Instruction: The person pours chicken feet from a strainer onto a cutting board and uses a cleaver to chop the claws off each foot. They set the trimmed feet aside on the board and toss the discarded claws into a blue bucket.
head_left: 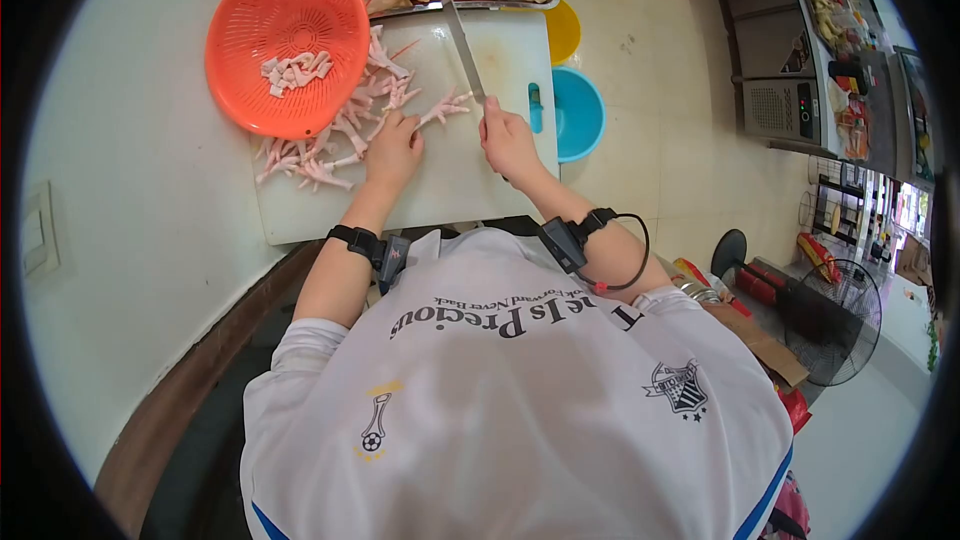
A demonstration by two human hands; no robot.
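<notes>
So the right hand (pixel 508 143) had its grip closed around a knife (pixel 465 52), blade pointing away over the white cutting board (pixel 460 175) on the worktop. The left hand (pixel 393 148) pinned a chicken foot (pixel 443 108) flat on the board, fingers curled down. More chicken feet (pixel 330 145) were piled just beside an orange colander (pixel 288 45) holding cut pieces.

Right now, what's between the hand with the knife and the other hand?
In the head view, one chicken foot lies on the cutting board between the left hand and the right hand, which holds the knife.
</notes>
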